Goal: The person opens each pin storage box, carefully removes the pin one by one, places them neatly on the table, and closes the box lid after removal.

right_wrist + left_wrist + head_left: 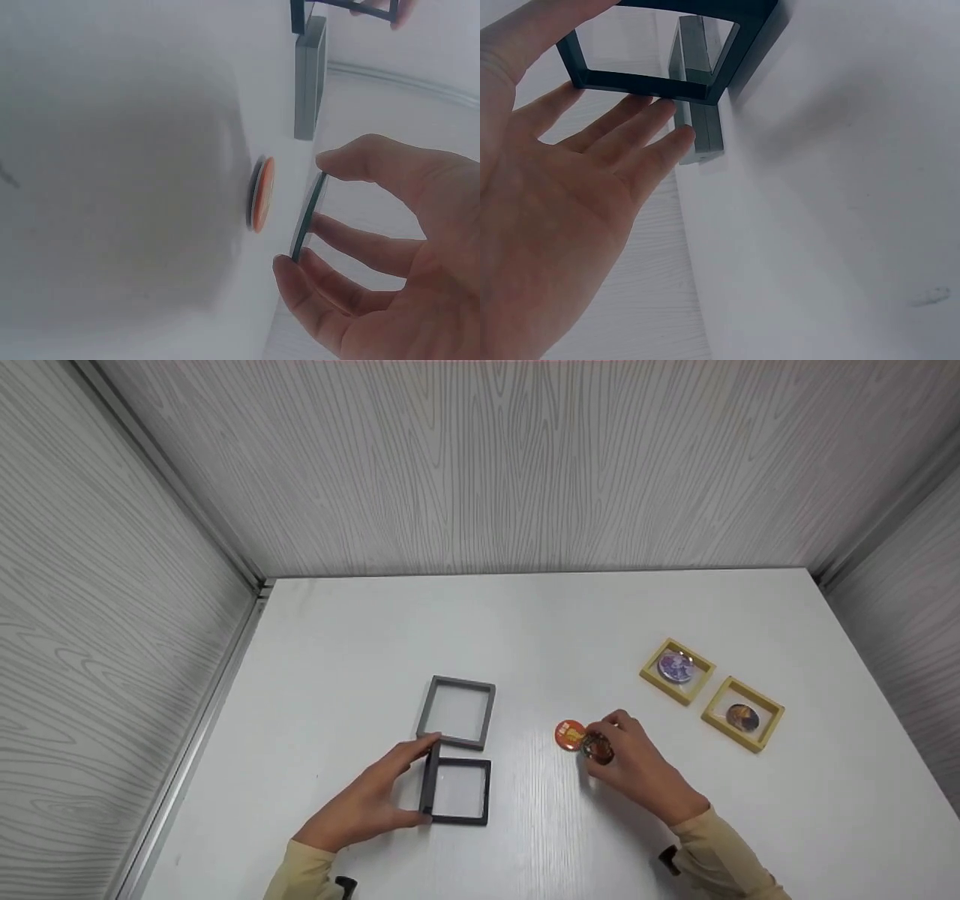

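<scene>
A dark badge (599, 749) is pinched in the right hand (634, 769); it could slip onto the orange badge (569, 735). The black frame (456, 791), near the desk's front edge, is touched by the left hand's (375, 802) straight fingers and could be nudged.

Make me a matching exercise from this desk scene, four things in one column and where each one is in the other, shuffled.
Things:
1. orange badge
2. purple badge
3. dark badge
4. black frame

Places:
A. inside a yellow frame
B. pinched in the right hand
C. lying bare on the white table
D. touched at its edge by the left hand

Pairs: 1-C, 2-A, 3-B, 4-D
</scene>
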A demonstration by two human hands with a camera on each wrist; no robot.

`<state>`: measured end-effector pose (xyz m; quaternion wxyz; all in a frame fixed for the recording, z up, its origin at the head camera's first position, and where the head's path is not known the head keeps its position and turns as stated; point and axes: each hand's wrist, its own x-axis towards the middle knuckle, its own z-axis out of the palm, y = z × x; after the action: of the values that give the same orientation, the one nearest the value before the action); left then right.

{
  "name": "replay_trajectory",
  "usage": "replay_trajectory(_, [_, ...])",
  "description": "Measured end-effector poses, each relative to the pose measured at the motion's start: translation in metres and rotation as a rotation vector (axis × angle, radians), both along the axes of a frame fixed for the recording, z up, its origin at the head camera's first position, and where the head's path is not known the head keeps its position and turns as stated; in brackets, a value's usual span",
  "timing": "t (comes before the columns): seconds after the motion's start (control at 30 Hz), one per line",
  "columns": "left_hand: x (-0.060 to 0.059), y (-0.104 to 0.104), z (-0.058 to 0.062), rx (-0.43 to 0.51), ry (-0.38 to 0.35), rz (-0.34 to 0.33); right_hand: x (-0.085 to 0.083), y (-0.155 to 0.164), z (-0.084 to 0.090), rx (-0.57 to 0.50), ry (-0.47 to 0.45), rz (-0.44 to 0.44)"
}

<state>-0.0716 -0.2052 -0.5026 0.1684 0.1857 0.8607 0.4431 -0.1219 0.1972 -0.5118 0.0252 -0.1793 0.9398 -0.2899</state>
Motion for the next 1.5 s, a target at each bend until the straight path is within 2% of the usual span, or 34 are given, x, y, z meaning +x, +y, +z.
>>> replay_trajectory(0.2, [-0.001,0.001,-0.001,-0.025,0.003,0.011,-0.007,0.016,-0.004,0.004,0.017,-0.045])
replay_trajectory(0.8, [-0.001,-0.002,-0.014,-0.025,0.002,0.03,-0.02,0.041,-0.016,0.033,-0.091,-0.095])
replay_trajectory(1.2, [-0.001,-0.003,-0.016,-0.028,-0.031,0.047,-0.02,0.042,-0.018,0.049,-0.061,-0.099])
replay_trajectory(1.5, [-0.002,-0.002,-0.016,-0.012,-0.03,0.055,-0.022,0.039,-0.022,0.028,-0.003,-0.069])
